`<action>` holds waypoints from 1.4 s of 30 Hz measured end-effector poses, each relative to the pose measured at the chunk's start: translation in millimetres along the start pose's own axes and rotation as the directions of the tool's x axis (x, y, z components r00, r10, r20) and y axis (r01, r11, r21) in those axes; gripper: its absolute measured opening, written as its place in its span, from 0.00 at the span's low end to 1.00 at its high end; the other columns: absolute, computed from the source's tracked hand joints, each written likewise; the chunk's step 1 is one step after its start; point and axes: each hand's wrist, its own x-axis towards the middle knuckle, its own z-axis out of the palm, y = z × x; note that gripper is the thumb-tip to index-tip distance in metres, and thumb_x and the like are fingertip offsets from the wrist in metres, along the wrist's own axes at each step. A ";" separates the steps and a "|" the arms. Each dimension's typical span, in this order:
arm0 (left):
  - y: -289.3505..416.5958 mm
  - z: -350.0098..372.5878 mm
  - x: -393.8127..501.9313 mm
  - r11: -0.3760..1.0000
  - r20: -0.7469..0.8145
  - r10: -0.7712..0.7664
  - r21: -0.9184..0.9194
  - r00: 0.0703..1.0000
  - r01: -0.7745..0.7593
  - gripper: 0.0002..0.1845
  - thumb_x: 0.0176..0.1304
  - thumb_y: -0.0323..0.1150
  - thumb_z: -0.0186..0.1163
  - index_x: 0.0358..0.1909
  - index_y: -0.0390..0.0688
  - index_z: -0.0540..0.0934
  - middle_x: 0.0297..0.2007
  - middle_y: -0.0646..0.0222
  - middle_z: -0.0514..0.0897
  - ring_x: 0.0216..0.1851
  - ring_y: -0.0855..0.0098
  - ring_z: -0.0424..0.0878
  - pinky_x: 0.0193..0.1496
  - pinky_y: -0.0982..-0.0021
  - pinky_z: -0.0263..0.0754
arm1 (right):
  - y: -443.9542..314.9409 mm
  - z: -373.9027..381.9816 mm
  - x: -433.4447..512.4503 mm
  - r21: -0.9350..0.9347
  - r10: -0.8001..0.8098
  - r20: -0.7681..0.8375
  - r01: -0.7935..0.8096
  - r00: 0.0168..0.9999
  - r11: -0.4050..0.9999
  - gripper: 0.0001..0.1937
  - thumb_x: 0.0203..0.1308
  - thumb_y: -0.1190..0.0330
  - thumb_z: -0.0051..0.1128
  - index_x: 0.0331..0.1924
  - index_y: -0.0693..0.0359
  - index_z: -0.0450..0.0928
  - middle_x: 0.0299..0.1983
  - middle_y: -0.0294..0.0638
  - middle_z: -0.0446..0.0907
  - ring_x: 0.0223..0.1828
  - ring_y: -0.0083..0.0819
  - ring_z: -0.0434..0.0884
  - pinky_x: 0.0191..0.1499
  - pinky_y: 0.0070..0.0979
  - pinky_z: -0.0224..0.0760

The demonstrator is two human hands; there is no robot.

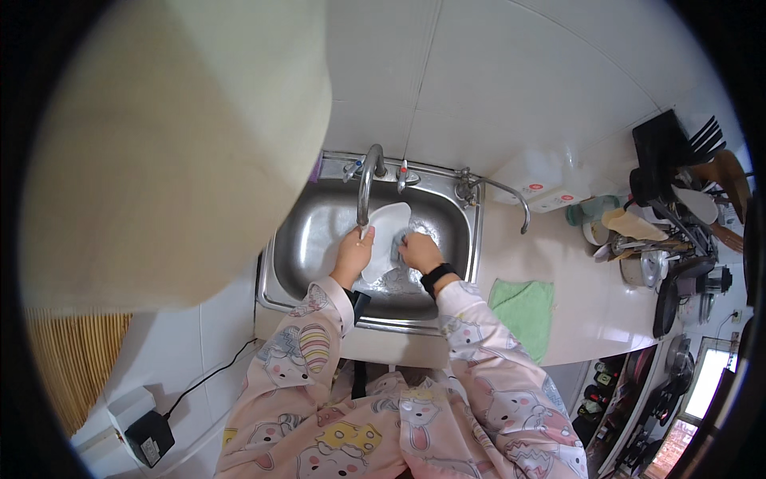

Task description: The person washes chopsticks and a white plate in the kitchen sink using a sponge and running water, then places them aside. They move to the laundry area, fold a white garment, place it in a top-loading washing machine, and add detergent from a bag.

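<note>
My left hand [354, 254] grips the left edge of a white dish [384, 230], tilted inside the stainless steel sink [305, 227]. The curved metal faucet [366, 179] ends just above that hand. My right hand [422, 252] is closed around a bluish-grey scrubbing cloth or pad [397, 246], against the right part of the dish. Water shows in the basin around the dish and below it. The fingertips of my right hand are partly hidden.
Right of the sink, a green cloth [523, 314] lies on the counter [574, 323]. A second, thin metal spout [508, 190] reaches over the counter. White containers [541, 185], utensils and pans crowd the far right. A large pale object [179, 149] fills the upper left.
</note>
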 end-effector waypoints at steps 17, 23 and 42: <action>-61.6 -102.8 -59.8 0.782 -0.199 0.396 0.585 0.896 -0.216 0.18 0.53 0.19 0.52 0.48 0.39 0.78 0.48 0.55 0.78 0.47 0.51 0.77 0.49 0.60 0.73 | -93.3 -39.6 111.6 -0.159 -0.335 0.056 0.340 0.941 0.927 0.18 0.65 0.59 0.42 0.57 0.42 0.73 0.50 0.49 0.79 0.48 0.49 0.81 0.51 0.38 0.73; -46.7 -118.1 -71.5 0.835 -0.123 0.211 0.539 0.970 -0.113 0.20 0.53 0.20 0.53 0.49 0.42 0.78 0.53 0.58 0.76 0.50 0.53 0.76 0.53 0.54 0.68 | -77.0 -48.1 93.5 -0.215 -0.366 -0.055 0.347 0.929 0.913 0.18 0.63 0.66 0.41 0.55 0.44 0.74 0.39 0.50 0.82 0.41 0.49 0.82 0.44 0.42 0.75; 71.9 -34.4 -108.7 0.467 0.466 0.468 0.591 0.751 -0.658 0.26 0.46 0.20 0.63 0.50 0.53 0.80 0.61 0.60 0.70 0.63 0.58 0.68 0.64 0.32 0.47 | 7.6 23.3 -158.6 0.260 -0.040 -0.423 0.163 0.905 0.952 0.18 0.58 0.74 0.51 0.55 0.60 0.72 0.34 0.55 0.82 0.33 0.53 0.81 0.37 0.44 0.75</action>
